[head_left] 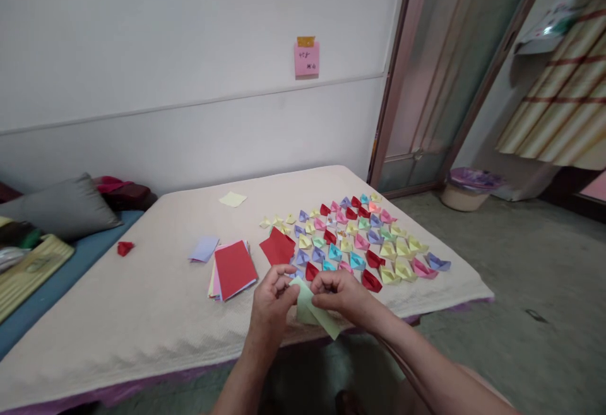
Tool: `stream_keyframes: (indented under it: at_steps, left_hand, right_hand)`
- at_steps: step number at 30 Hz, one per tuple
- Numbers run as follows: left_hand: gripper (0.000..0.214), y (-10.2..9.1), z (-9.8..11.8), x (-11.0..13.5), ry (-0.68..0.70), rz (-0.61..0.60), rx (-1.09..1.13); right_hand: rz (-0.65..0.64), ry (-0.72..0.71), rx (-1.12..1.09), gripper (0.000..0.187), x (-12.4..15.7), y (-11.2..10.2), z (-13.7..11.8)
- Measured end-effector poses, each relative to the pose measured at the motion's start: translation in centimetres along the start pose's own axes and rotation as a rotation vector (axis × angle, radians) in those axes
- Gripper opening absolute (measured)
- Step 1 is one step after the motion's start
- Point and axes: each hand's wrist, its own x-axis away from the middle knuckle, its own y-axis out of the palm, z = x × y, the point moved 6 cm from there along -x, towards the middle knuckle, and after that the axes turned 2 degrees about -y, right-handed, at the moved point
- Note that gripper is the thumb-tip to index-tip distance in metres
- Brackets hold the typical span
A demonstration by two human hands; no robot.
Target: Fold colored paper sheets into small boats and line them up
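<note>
A piece of light green paper (307, 309), partly folded, is held between my two hands just above the table's front edge. The fingers of my left hand (273, 301) are closed on its upper left part. Against its upper right edge, my right hand (341, 296) pinches with thumb and fingers. Just beyond them lies a loose red paper sheet (277, 247). Behind and to the right stand rows of small folded paper boats (360, 241) in red, yellow, pink, blue and green. My fingers hide part of the green paper's upper edge.
Left of my hands lies a stack of coloured paper (235, 270), with lilac sheets (204, 249) beside it. A yellow sheet (233, 199) rests farther back, and a red folded piece (125, 248) at far left. A grey pillow (64, 206) and a bin (466, 189) stand beyond the covered surface.
</note>
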Motion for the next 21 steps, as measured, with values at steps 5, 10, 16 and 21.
stream_keyframes:
  at_steps: [5, 10, 16, 21]
  left_hand:
    - [0.022, -1.0, 0.7, 0.6, 0.133, 0.311, -0.193]
    - [0.007, -0.3, 2.2, 1.8, 0.429, 0.365, -0.488]
    - [0.009, -0.5, 2.2, 1.8, 0.432, 0.393, -0.560]
    - [0.008, -0.6, 2.0, 1.7, 0.390, 0.398, -0.558]
  right_hand:
    - [0.168, -0.050, -0.044, 0.006, -0.2, 0.1, 0.6]
    - [0.233, -0.101, 0.018, 0.002, 0.0, 0.4, 0.3]
    - [0.266, -0.175, 0.190, 0.006, 0.4, 0.5, -0.3]
    - [0.313, -0.347, 0.407, 0.011, 0.8, 0.7, -0.9]
